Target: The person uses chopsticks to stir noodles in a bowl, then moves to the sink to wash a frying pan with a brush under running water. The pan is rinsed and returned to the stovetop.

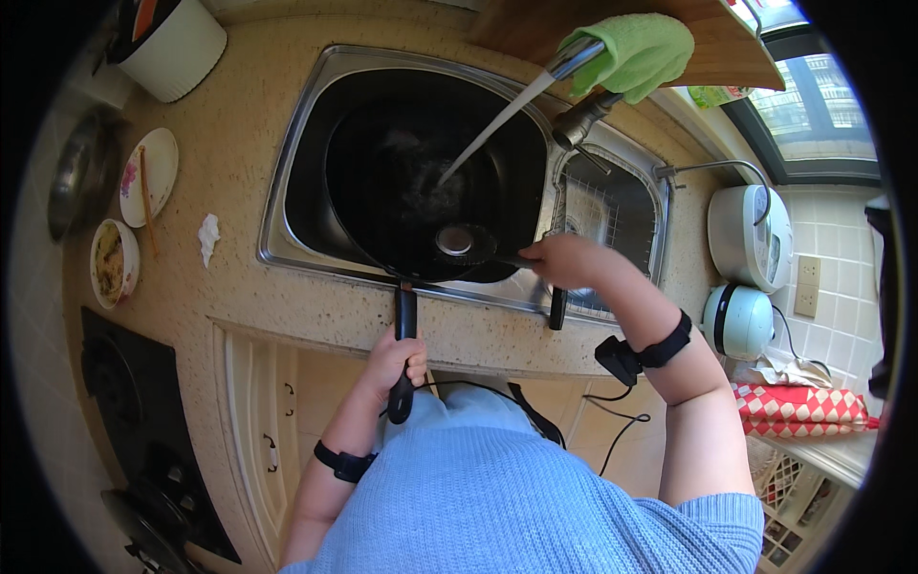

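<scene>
A black wok lies in the large basin of the steel sink. My left hand is closed around its long black handle, which juts over the counter's front edge. From the chrome faucet, a stream of water falls into the wok and ripples the water inside. My right hand grips the dark handle of a round-headed utensil, perhaps a ladle; its head is over the near side of the wok. Glare and dark colour hide the head's exact shape.
A green cloth drapes over the faucet. The smaller basin holds a wire rack; a black handle crosses its front rim. Leftward are a plate with chopsticks, a food bowl and a gas hob. A rice cooker stands right.
</scene>
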`<state>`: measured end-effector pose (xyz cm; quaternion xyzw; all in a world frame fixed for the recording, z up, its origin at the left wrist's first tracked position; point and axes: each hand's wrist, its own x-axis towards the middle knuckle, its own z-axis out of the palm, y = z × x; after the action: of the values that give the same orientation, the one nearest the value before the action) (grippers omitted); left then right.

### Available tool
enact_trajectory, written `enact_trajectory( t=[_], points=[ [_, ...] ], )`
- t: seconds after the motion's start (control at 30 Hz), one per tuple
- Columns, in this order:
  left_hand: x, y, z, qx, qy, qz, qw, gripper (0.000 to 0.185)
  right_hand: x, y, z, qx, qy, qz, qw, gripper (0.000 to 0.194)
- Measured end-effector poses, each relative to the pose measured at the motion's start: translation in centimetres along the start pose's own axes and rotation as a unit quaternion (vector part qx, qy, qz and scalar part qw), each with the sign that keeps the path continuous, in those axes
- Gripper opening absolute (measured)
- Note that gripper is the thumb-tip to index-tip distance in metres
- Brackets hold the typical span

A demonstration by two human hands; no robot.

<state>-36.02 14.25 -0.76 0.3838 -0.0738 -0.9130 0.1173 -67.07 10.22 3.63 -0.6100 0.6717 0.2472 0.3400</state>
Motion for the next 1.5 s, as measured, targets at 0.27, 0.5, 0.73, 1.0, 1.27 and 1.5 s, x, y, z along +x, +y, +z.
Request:
enact_trajectory(
  t=[0.27, 0.5, 0.73, 1.0, 1.27, 1.5],
  points=[
    [0.1, -0.3, -0.2, -0.021, -0.019, 0.003, 1.000, 0.011, 0.4, -0.8, -0.7, 0.009, 0.033, 0.042, 0.999, 0.035],
    [-0.2, -0.2, 0.2, 0.007, -0.001, 0.005, 1.000, 0.009, 1.8, -2.0, 0.8, 0.082, 0.131, -0.024, 0.988, 0.034],
    [0.0, 0.0, -0.2, -0.040, -0.039, -0.022, 0.998, 0.010, 5.9, -5.7, 0.9, 0.171, 0.148, -0.004, 0.974, 0.033],
    [0.0, 0.1, -1.5, -0.071, -0.086, -0.050, 0.992, 0.010, 5.2, -5.2, 1.5, 0.103, 0.143, -0.005, 0.984, 0.035],
    [-0.1, 0.6, -1.1, -0.040, -0.053, -0.068, 0.995, 0.010, 7.4, -10.3, 0.2, 0.436, -0.040, -0.014, 0.899, 0.041],
    [-0.4, 0.8, -0.7, -0.015, -0.026, -0.066, 0.997, 0.010, 6.3, -15.8, -2.1, 0.772, -0.034, -0.093, 0.628, 0.013]
  ],
)
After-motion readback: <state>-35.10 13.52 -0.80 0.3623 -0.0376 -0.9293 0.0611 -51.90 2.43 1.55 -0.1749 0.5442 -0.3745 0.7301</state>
